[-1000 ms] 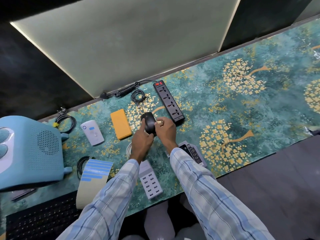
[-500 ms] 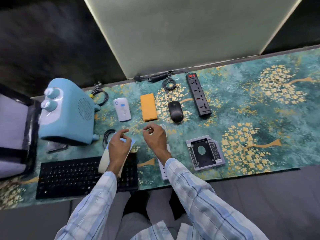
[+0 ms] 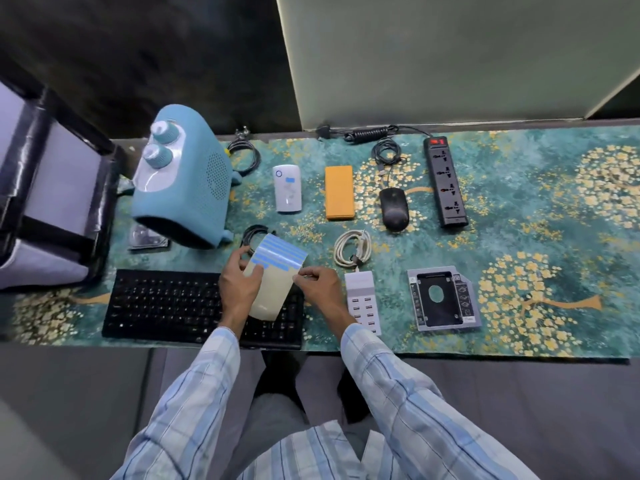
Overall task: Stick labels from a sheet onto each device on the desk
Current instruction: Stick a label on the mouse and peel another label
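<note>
Right above the keyboard (image 3: 166, 303), the label sheet (image 3: 273, 275) is held up off the desk, its top half striped with blue labels and its lower half bare backing. The left hand (image 3: 239, 285) grips the sheet's left edge, thumb on the front and fingers curled behind. The right hand (image 3: 320, 284) meets the sheet's right edge, thumb and forefinger pinched together at a blue label there; whether the label has lifted cannot be told.

At about one o'clock from the sheet lies a coiled white cable (image 3: 353, 249), and at three o'clock a white charging hub (image 3: 363, 301), with a silver drive tray (image 3: 441, 299) beyond it. Along the far row, from eleven to two o'clock, stand a blue heater (image 3: 188, 181), a white device (image 3: 286, 188) bearing a blue label, an orange power bank (image 3: 339, 192), a black mouse (image 3: 394, 209) and a black power strip (image 3: 446, 181). All rest on a green desk mat (image 3: 519, 237) patterned with gold trees.
</note>
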A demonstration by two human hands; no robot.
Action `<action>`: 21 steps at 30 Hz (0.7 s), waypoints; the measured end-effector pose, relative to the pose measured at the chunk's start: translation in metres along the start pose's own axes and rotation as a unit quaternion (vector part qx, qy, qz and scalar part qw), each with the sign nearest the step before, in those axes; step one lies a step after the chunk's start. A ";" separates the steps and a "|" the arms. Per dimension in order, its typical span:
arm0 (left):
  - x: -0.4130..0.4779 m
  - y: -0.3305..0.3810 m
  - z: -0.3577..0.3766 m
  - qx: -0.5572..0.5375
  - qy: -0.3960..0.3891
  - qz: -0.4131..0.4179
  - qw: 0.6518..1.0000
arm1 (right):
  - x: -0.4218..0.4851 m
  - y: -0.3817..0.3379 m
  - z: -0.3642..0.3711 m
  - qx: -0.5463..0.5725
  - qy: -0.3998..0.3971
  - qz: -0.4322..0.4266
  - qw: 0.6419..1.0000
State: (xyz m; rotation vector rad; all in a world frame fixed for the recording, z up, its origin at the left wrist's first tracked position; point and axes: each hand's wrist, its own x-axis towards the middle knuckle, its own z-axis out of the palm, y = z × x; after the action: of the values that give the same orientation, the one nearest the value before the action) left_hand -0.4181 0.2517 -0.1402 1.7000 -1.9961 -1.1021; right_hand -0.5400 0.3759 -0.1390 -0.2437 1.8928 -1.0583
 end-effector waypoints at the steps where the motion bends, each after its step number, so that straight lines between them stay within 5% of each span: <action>1: -0.001 0.002 0.000 -0.022 0.001 0.001 1.000 | 0.001 -0.001 0.002 0.020 0.001 0.004 1.000; 9: -0.003 0.012 -0.001 -0.139 -0.094 0.046 0.985 | 0.004 -0.014 0.001 0.204 -0.011 0.067 0.977; 21: -0.009 0.023 0.010 -0.120 -0.093 0.060 0.987 | 0.008 -0.014 -0.005 0.231 -0.018 0.096 0.968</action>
State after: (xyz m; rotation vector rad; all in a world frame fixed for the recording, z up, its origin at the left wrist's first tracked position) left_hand -0.4383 0.2638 -0.1281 1.3841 -1.9485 -1.4371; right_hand -0.5519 0.3664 -0.1325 0.1830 1.5486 -1.3116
